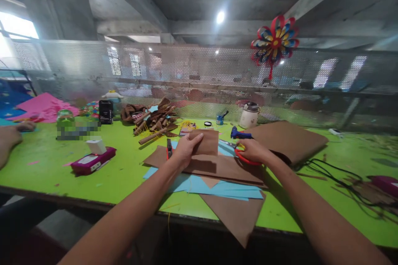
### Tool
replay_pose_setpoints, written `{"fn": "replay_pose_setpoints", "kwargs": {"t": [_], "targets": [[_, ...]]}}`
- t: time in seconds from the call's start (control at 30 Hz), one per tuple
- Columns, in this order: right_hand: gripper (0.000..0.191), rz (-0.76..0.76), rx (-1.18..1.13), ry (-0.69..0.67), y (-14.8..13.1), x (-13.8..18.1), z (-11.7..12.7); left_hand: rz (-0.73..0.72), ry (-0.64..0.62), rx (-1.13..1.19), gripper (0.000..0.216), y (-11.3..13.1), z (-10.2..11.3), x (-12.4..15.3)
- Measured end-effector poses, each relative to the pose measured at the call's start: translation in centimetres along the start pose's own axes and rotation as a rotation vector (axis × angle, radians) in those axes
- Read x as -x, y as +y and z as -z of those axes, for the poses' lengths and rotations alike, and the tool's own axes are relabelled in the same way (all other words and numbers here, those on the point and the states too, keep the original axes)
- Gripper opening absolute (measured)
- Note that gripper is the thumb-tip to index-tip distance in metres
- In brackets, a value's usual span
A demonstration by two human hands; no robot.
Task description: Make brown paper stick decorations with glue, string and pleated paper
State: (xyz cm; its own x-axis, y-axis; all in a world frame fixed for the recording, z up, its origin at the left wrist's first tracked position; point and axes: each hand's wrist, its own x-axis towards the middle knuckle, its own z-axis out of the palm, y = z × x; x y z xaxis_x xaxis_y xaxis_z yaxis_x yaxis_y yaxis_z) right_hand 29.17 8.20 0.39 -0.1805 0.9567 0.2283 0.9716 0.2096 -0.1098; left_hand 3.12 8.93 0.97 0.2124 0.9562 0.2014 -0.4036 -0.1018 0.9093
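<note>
My left hand [184, 150] pinches a small rectangle of brown paper [207, 142], with the thumb on its face. In my right hand [251, 150] is a pair of scissors [247, 160] with red-orange handles, its blades pointing left toward the paper's right edge. Blade and paper look apart. Beneath both hands lie larger brown paper sheets [230, 169] on top of light blue paper strips [224, 188]. A pointed brown piece [238, 211] hangs over the table's front edge. Just left of my left hand lies a black and red cutter-like tool [169, 149], partly hidden.
A blue glue gun [240, 133] lies beyond my right hand, near a large brown paper stack [289, 138]. Rolled brown paper pieces [155, 120], a white bottle [248, 114] and a phone [106, 112] stand behind. Black cables [336, 176] run right. Another person's hand [25, 126] rests far left.
</note>
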Motion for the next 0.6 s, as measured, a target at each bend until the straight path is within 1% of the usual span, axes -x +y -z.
{"fn": "replay_pose_setpoints", "kwargs": {"t": [0.1,0.17,0.2,0.23,0.27,0.33,0.37,0.4,0.47,0.53,0.6], "targets": [[0.036,-0.003,-0.019,-0.045,1.1,0.0,0.1,-0.008,-0.01,-0.065,0.036,-0.3,-0.1,0.1],[0.039,-0.024,-0.021,-0.004,0.8,0.0,0.7,0.017,-0.018,-0.089,0.038,-0.5,-0.3,0.1],[0.039,-0.015,-0.072,0.026,0.3,0.0,1.0,0.029,-0.023,-0.091,0.039,-0.5,-0.3,0.2],[0.039,0.001,-0.144,0.054,-0.6,0.1,1.3,0.04,-0.032,-0.086,0.039,-0.6,-0.5,0.3],[0.038,0.043,-0.329,0.09,-1.6,0.2,1.6,0.049,-0.044,-0.074,0.039,-0.6,-0.6,0.4],[0.039,0.15,-0.762,0.015,-4.2,0.7,1.6,0.067,-0.078,-0.05,0.037,-0.7,-0.9,0.7],[0.039,0.179,-0.906,-0.028,-5.5,0.9,1.4,0.083,-0.099,-0.047,0.037,-0.7,-1.0,0.9],[0.038,0.165,-0.99,-0.039,-6.6,1.2,1.1,0.104,-0.122,-0.049,0.036,-0.6,-1.2,1.0],[0.036,0.091,-1.088,0.049,-8.2,1.4,0.1,0.137,-0.157,-0.06,0.033,-0.6,-1.6,1.2],[0.036,0.048,-1.122,0.144,-8.6,1.4,-0.8,0.144,-0.16,-0.055,0.027,-0.7,-1.7,1.2],[0.036,0.043,-1.096,0.184,-8.3,1.2,-1.4,0.135,-0.143,-0.019,0.024,-0.9,-1.7,0.9]]}}
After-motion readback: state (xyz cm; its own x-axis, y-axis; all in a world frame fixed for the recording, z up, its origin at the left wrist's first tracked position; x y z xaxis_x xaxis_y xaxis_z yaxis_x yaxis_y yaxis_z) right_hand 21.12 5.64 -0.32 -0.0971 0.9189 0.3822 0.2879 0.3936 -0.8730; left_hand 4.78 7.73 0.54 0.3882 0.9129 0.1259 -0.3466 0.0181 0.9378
